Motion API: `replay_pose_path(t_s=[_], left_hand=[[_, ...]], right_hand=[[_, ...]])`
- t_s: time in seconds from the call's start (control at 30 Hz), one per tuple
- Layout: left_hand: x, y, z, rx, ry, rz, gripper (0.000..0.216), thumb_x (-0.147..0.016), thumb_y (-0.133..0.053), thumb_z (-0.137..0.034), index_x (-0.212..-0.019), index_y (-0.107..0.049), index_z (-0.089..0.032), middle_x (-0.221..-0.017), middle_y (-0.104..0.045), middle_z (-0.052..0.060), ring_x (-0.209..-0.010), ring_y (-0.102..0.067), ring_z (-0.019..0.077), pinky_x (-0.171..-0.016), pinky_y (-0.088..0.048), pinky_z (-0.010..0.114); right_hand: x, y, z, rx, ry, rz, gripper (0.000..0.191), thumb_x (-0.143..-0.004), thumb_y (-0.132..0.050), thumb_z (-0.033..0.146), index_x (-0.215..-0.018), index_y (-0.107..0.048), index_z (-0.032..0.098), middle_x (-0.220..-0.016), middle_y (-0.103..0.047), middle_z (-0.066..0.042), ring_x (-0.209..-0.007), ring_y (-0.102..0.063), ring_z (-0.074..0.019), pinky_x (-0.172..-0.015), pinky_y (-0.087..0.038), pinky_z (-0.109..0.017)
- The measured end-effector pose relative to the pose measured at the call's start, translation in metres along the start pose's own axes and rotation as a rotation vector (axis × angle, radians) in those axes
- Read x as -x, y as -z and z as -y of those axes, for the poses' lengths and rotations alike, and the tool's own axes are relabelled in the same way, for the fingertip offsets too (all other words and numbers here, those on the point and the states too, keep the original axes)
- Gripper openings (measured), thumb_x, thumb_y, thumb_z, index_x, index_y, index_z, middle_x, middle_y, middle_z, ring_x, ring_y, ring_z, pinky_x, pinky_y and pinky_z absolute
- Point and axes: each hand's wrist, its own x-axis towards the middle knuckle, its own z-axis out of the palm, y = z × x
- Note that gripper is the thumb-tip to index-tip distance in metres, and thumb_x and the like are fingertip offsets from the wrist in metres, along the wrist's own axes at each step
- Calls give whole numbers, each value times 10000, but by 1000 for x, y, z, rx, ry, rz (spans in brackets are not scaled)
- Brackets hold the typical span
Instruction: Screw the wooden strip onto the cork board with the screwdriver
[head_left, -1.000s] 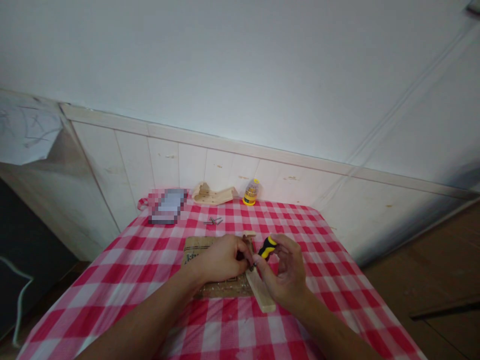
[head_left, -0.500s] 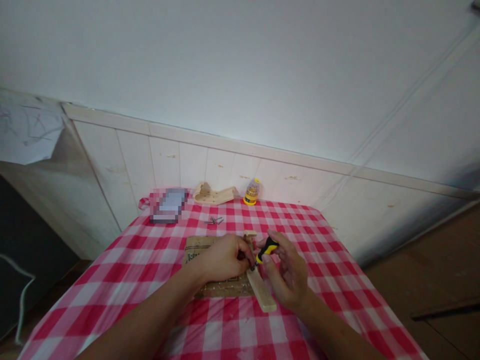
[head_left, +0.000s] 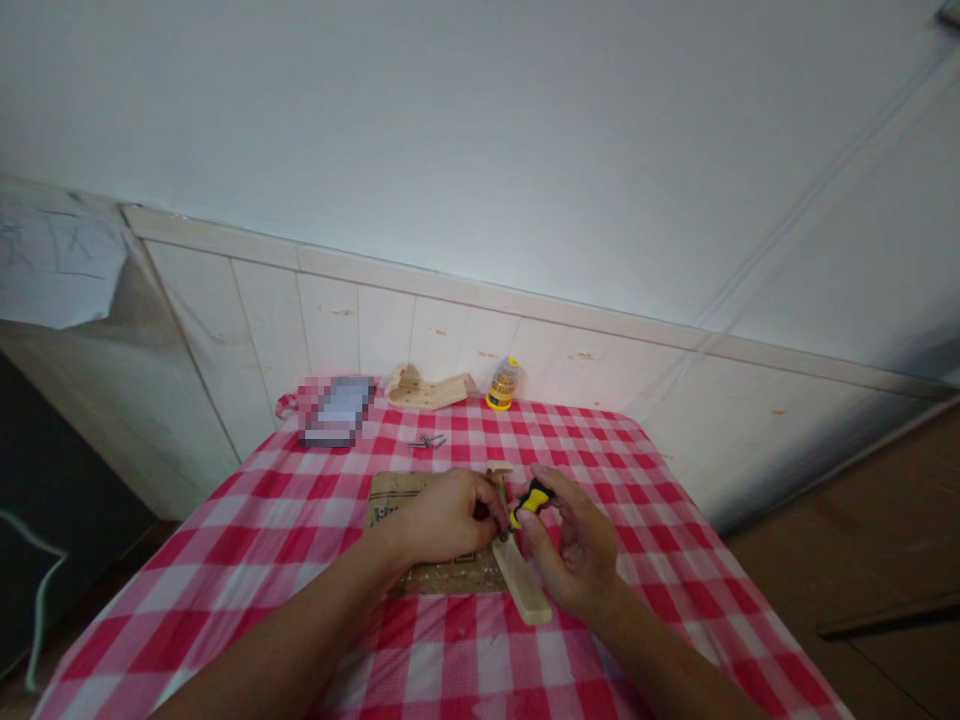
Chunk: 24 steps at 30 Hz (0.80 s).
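A short screwdriver point(head_left: 532, 503) with a yellow and black handle is in the fingers of my right hand point(head_left: 577, 550). Its tip points down and left at a small dark metal part point(head_left: 504, 536) on a pale wooden strip point(head_left: 523, 585). My left hand point(head_left: 454, 515) is closed, its fingertips bent together at the strip's left side beside the screwdriver tip; what they pinch is hidden. Under the left hand and the strip lies a brown cardboard piece point(head_left: 420, 580) with dark print. The strip's far end point(head_left: 500, 467) shows beyond the fingers.
Several loose screws point(head_left: 427, 441) lie beyond the cardboard on the red-and-white checked tablecloth point(head_left: 450, 650). Along the wall stand a shaped wooden part point(head_left: 427, 390) and a small yellow-capped bottle point(head_left: 502, 384). A blurred phone-like device point(head_left: 339, 410) lies at the back left.
The screwdriver handle and my right hand's fingers have turned slightly. My left hand and the wooden strip stay nearly where they were.
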Motion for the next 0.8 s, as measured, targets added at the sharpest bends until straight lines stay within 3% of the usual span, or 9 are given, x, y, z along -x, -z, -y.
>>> replay_pose_path(t_s=[0.47, 0.63, 0.8], left_hand=[[1, 0, -2, 10, 34, -1, 280, -719, -530, -66, -817, -775, -158, -829, -780, 33, -744, -699, 168, -676, -505, 232], [0, 2, -2, 53, 33, -4, 263, -702, -534, -60, -787, -766, -151, -801, -773, 29, -718, -685, 159, -675, -503, 230], [-3, 2, 2, 202, 75, -87, 220, -710, -543, -86, -777, -745, -139, -803, -764, 35, -737, -678, 160, -688, -505, 237]], right_hand=[[-10, -2, 7, 74, 69, -65, 498, -820, -665, 91, -1276, -578, 269, -1013, -719, -77, -802, -700, -205, -653, -612, -323], [-4, -2, -1, 55, 69, -51, 520, -839, -634, 92, -1320, -541, 266, -1083, -696, -93, -866, -693, -211, -712, -612, -338], [-1, -2, -5, 93, 35, -43, 526, -860, -607, 112, -1361, -511, 242, -1058, -693, -94, -819, -686, -192, -706, -605, -323]])
